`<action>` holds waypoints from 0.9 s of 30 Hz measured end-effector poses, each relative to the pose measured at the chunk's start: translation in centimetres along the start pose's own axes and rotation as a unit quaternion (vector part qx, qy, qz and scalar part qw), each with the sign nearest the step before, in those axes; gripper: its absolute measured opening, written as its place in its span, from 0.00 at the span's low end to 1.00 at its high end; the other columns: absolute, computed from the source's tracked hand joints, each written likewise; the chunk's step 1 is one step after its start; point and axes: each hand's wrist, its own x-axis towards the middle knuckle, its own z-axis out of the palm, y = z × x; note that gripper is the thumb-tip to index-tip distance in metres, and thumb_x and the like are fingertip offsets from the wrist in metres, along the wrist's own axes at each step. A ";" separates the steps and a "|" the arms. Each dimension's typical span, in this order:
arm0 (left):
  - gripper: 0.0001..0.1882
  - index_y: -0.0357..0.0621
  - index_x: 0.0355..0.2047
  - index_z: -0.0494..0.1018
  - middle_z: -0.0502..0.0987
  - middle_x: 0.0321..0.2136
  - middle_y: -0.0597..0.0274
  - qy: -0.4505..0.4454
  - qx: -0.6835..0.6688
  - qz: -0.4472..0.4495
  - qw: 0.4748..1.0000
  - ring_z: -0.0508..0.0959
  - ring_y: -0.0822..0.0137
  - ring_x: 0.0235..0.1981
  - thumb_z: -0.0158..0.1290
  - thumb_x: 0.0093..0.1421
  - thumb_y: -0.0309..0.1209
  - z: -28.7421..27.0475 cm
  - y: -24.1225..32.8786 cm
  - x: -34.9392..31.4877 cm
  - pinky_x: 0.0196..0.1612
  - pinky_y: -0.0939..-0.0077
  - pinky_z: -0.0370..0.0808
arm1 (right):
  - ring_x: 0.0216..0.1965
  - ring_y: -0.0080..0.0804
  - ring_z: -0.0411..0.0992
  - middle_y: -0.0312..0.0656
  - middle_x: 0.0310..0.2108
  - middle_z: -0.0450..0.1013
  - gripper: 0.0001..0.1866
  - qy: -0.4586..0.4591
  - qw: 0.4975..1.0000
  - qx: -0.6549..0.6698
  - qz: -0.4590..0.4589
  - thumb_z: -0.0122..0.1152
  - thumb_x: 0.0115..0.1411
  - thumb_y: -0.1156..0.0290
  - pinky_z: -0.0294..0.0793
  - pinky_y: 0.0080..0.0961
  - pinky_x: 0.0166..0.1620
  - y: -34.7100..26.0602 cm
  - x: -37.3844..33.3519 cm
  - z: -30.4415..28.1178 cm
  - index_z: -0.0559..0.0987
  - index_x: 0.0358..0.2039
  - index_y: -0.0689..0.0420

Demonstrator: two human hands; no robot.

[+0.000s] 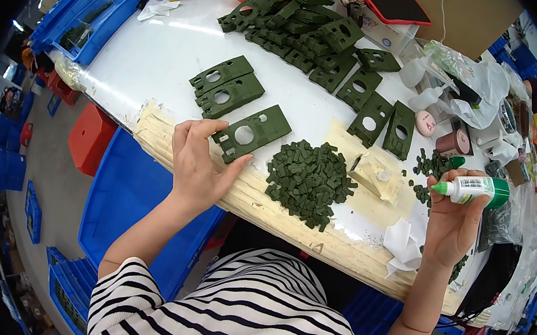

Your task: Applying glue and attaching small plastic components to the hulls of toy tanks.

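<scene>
The left hand (199, 164) lay w/ fingers spread apart, thumb and fingertips touching the left end of a flat dark-green plastic plate w/ a round hole (252, 132), not gripping it; the plate rested on the white table top (156, 53) near the front edge. The right hand (452, 217) was held up above the table's right side, fingers clamped round a small white glue bottle w/ green cap and green nozzle (473, 189), lying sideways in the grip, nozzle pointing left.

Between the hands, on the table, sat a heap of small dark-green plastic blocks (309, 180), just right of the plate. Two more green holed plates (227, 86) lay side by side behind the first one, apart from it. Further back was a big pile of the same green plates (301, 28), and a few singles (383, 117) lay to the right of centre. A scattering of small green bits (433, 164) lay near the right hand. A red-edged phone (397, 7) sat on a box at the far side. Blue plastic crates (130, 193) stood on the floor below the left forearm. The person wore a black-and-white striped top (254, 315).
</scene>
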 end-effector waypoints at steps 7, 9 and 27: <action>0.25 0.40 0.41 0.67 0.71 0.37 0.57 -0.073 0.048 -0.068 0.994 0.67 0.58 0.39 0.65 0.46 0.35 -0.1 0.1 1.9 0.43 0.67 0.64 | 0.45 0.33 0.70 0.45 0.41 0.68 0.20 0.006 1.000 -0.003 -0.002 0.48 0.65 0.57 0.73 0.45 0.51 0.0 0.0 0.1 0.63 0.49 0.59; 0.23 0.40 0.39 0.68 0.71 0.36 0.57 -0.080 0.076 -0.065 0.992 0.67 0.58 0.39 0.64 0.47 0.36 0.0 -0.1 2.4 0.43 0.67 0.63 | 0.47 0.33 0.69 0.44 0.43 0.65 0.21 -0.024 1.000 -0.001 0.003 0.47 0.66 0.57 0.71 0.42 0.52 -0.1 0.0 -0.2 0.62 0.51 0.58; 0.27 0.45 0.41 0.63 0.74 0.34 0.58 -0.113 0.156 0.066 0.979 0.75 0.57 0.39 0.63 0.49 0.44 10.5 3.2 20.6 0.44 0.64 0.66 | 0.47 0.33 0.70 0.42 0.43 0.68 0.21 0.001 0.999 -0.044 -0.010 0.53 0.64 0.57 0.72 0.43 0.51 -0.6 0.1 -0.6 0.64 0.50 0.57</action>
